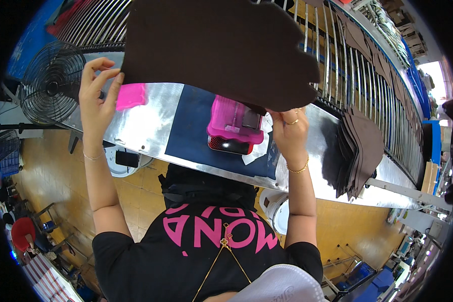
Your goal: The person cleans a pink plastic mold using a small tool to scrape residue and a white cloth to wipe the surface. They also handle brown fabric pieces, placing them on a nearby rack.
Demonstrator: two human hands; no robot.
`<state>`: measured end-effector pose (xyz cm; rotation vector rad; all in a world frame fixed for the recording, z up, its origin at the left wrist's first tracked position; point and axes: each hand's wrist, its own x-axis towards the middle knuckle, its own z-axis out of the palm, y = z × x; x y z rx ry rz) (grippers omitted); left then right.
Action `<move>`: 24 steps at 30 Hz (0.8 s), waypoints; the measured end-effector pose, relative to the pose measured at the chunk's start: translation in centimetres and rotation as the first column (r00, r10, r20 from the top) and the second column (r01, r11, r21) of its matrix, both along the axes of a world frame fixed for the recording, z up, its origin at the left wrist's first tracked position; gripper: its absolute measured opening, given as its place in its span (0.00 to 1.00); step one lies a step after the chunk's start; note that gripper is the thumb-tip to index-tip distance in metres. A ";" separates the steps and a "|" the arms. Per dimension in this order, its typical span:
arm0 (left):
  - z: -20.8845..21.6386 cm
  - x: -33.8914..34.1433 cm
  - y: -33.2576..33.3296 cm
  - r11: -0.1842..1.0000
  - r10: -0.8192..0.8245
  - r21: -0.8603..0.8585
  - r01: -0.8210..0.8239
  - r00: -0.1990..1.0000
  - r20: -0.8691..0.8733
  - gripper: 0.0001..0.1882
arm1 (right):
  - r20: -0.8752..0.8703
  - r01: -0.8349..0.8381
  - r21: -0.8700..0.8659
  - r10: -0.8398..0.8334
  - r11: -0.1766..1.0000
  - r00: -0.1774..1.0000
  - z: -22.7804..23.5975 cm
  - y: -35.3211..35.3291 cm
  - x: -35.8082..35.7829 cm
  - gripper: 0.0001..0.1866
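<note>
A large dark brown sheet, leather or a similar material, is raised in front of me above the metal table; its right edge is scalloped. The thumb and fingers of my left hand pinch its left edge. At its lower right corner, my right hand grips it, with some fingers hidden behind it. Below the sheet, a pink plastic tray holding small items sits on a dark blue cloth. Beneath the tray shows a black and red case, with white paper beside it.
To the right lies a fanned stack of brown pieces. A rack of metal bars runs behind the table, with more brown pieces on it. A wire-caged fan stands at the left, near a smaller pink tray. The metal table edge is close to me.
</note>
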<state>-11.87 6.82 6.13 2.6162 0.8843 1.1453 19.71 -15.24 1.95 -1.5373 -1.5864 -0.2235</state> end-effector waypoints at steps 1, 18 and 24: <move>-0.3 0.7 -0.3 0.999 -0.040 -0.021 0.041 0.999 0.016 0.07 | 0.006 0.020 0.005 -0.020 1.000 1.000 -0.1 -0.5 0.5 0.09; -2.4 12.6 -4.3 0.866 -0.500 -0.042 0.499 0.866 -0.019 0.05 | -0.391 0.373 -0.227 -0.435 0.900 0.811 -6.5 -13.0 5.5 0.04; -2.5 15.4 -5.7 0.779 -0.627 -0.007 0.627 0.779 -0.019 0.06 | -0.460 0.444 -0.194 -0.481 0.875 0.747 -4.7 -16.8 7.5 0.06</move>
